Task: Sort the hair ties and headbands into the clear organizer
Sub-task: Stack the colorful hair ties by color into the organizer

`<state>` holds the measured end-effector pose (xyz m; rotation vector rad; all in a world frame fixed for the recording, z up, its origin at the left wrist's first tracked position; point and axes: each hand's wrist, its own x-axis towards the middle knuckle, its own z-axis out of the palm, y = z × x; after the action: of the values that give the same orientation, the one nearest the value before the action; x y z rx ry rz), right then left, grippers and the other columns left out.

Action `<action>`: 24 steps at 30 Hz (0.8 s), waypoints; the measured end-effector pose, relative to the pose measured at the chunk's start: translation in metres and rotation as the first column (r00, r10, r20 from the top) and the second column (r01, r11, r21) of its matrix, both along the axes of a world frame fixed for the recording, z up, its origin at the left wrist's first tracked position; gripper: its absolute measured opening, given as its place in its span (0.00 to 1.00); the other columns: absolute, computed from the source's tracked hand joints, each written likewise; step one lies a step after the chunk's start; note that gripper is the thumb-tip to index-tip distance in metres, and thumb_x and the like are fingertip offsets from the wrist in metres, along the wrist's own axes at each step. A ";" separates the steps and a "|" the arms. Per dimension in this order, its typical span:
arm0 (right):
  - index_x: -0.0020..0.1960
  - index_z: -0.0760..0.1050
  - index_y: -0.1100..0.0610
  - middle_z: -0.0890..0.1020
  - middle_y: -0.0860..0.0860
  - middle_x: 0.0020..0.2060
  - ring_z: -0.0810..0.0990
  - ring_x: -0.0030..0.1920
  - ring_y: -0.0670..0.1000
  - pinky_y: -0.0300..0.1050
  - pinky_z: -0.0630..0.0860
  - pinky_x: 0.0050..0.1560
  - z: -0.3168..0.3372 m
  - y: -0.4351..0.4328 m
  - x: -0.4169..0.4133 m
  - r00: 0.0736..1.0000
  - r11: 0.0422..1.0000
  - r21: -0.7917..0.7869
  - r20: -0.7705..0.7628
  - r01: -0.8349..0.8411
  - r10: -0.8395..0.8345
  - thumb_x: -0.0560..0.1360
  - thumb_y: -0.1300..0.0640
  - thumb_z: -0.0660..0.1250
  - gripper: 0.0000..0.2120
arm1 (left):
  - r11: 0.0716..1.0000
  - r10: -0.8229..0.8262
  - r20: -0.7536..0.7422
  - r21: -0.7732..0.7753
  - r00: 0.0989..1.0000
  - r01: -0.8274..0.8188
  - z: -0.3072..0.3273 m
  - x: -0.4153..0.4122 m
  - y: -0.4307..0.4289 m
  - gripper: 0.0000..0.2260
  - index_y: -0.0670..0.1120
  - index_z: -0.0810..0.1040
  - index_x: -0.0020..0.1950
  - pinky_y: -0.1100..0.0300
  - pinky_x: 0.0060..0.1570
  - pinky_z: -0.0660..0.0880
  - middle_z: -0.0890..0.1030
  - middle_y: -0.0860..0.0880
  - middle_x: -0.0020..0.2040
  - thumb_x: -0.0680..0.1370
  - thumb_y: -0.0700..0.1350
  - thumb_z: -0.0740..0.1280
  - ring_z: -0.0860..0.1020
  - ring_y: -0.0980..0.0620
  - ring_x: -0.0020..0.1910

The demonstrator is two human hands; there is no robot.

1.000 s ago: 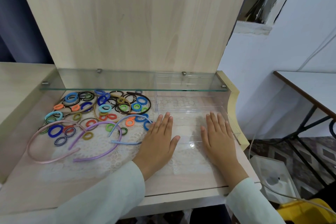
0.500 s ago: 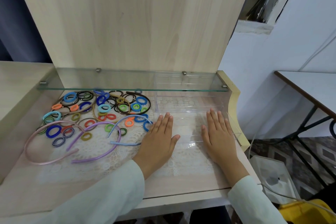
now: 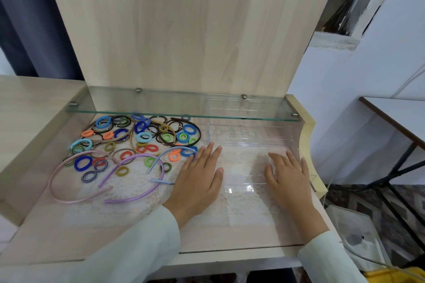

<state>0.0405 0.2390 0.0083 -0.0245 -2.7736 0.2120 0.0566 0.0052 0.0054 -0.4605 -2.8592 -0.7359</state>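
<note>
A pile of coloured hair ties [image 3: 142, 138] lies at the left of the wooden desk on a lace mat. In front of it lie a pink headband [image 3: 66, 197], a purple headband [image 3: 140, 195] and a light blue headband [image 3: 165, 155]; a dark brown headband [image 3: 199, 132] curves round the pile's right side. The clear organizer [image 3: 248, 142] stands at the right under the glass shelf, with nothing visible inside. My left hand [image 3: 197, 181] lies flat with straight fingers beside the organizer's left edge. My right hand [image 3: 287, 179] lies flat at its front right.
A glass shelf [image 3: 184, 105] spans the desk just above the ties and the organizer's back. A tall wooden panel [image 3: 179, 30] rises behind. The desk's raised right rim [image 3: 312, 145] borders the organizer. A second table [image 3: 395, 115] stands at the far right.
Both hands stay flat in the same place. The view has only shifted slightly.
</note>
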 end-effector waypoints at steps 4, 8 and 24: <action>0.62 0.76 0.56 0.81 0.51 0.57 0.76 0.60 0.55 0.53 0.70 0.60 0.013 -0.023 -0.003 0.996 0.989 -0.129 -0.050 -0.078 0.072 0.76 0.45 0.49 0.26 | 0.992 0.126 0.031 -0.028 0.992 -0.125 0.002 0.004 -0.012 0.31 0.52 0.48 0.81 0.58 0.76 0.43 0.48 0.53 0.81 0.77 0.55 0.45 0.47 0.54 0.79; 0.61 0.76 0.55 0.82 0.49 0.52 0.78 0.52 0.53 0.50 0.73 0.51 0.026 -0.061 -0.015 0.982 0.967 -0.179 -0.078 -0.182 0.171 0.78 0.53 0.61 0.14 | 0.976 0.183 0.015 -0.126 0.983 -0.180 0.002 0.006 -0.023 0.32 0.51 0.47 0.81 0.56 0.76 0.41 0.48 0.52 0.81 0.76 0.56 0.44 0.47 0.52 0.80; 0.56 0.79 0.54 0.75 0.53 0.52 0.69 0.55 0.56 0.50 0.64 0.52 0.037 -0.155 -0.047 0.953 0.920 0.249 0.119 -0.302 0.280 0.76 0.44 0.59 0.18 | 0.933 0.332 0.025 -0.154 0.943 -0.324 -0.007 0.014 -0.091 0.38 0.50 0.54 0.80 0.56 0.76 0.45 0.52 0.50 0.81 0.73 0.63 0.34 0.49 0.51 0.80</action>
<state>-0.0067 0.0842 0.0454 0.4602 -2.8516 -0.0902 0.0707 -0.0855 -0.0017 0.0256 -2.9401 -0.4833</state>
